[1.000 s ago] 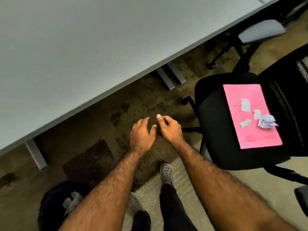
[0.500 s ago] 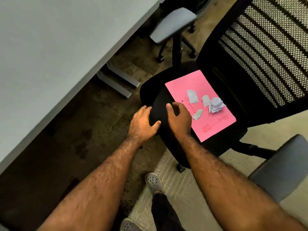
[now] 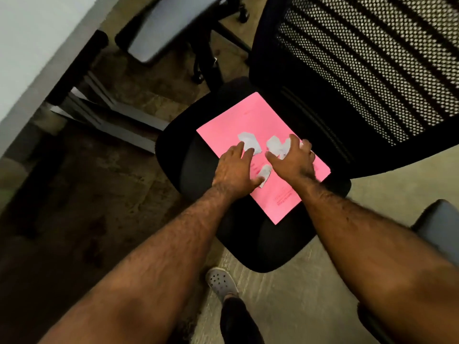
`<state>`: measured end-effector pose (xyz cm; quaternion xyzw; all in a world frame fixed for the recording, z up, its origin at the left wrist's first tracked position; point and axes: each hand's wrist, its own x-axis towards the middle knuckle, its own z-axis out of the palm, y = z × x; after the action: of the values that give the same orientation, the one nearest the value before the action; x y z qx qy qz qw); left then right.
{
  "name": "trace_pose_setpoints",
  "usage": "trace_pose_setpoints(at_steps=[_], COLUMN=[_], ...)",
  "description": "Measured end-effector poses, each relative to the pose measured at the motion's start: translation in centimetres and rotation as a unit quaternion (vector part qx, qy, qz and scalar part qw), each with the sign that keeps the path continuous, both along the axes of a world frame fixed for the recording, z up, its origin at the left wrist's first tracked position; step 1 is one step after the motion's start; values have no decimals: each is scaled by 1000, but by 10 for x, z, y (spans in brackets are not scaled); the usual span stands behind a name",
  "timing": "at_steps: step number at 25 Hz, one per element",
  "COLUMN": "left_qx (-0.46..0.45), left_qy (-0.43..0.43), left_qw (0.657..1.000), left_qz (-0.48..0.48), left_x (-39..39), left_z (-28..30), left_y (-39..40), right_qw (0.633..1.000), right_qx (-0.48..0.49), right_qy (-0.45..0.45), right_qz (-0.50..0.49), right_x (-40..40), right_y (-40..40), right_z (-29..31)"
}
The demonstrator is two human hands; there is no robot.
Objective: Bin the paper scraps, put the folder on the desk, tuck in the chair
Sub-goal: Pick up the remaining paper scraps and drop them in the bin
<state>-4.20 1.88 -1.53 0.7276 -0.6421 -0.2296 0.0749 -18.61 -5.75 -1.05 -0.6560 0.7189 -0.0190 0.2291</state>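
A pink folder (image 3: 248,115) lies on the seat of a black mesh-backed office chair (image 3: 260,244). Several pale paper scraps sit on the folder: one scrap (image 3: 249,141) at the middle, a crumpled clump (image 3: 277,146) to its right, and a small piece (image 3: 264,173) nearer me. My left hand (image 3: 233,167) is spread over the folder with fingertips at the middle scrap. My right hand (image 3: 291,157) reaches over the crumpled clump, fingers spread and slightly bent, partly hiding it. Whether either hand grips a scrap I cannot tell; both look relaxed.
The grey desk (image 3: 29,45) runs along the upper left, its metal feet (image 3: 111,117) on the carpet beside the chair. The chair's grey armrest (image 3: 171,23) sits near the desk edge, another armrest (image 3: 439,227) at right. My shoe (image 3: 221,284) is on the floor below.
My view swung from the floor under the desk to the chair. Both hands moved forward from the seat's front edge onto the pink folder, over the scraps.
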Motion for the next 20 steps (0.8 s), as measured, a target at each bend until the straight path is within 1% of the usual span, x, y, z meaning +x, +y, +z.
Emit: trace_pose_setpoints(at_steps=[3, 6, 8, 10, 14, 17, 20], left_qx=[26, 40, 67, 79, 44, 19, -10], left_qy=[-39, -45, -40, -64, -95, -81, -48], left_qw=[999, 998, 996, 994, 993, 995, 998], left_qz=[-28, -35, -30, -39, -57, -58, -28], left_x=[-6, -11, -14, -16, -13, -14, -12], left_z=[-24, -46, -57, -66, -74, -72, -64], left_y=[-19, -36, -44, -47, -44, -39, -50], right_qw=[997, 991, 987, 985, 984, 985, 982], right_qx=[18, 38, 54, 55, 15, -20, -43], right_qy=[55, 90, 100, 95, 74, 61, 58], right_qz=[51, 90, 111, 135, 164, 160, 174], right_x=[-2, 4, 7, 8, 2, 0, -4], right_y=[-20, -37, -43, -46, -49, -47, -48], right_z=[-18, -34, -42, -48, -53, -54, -52])
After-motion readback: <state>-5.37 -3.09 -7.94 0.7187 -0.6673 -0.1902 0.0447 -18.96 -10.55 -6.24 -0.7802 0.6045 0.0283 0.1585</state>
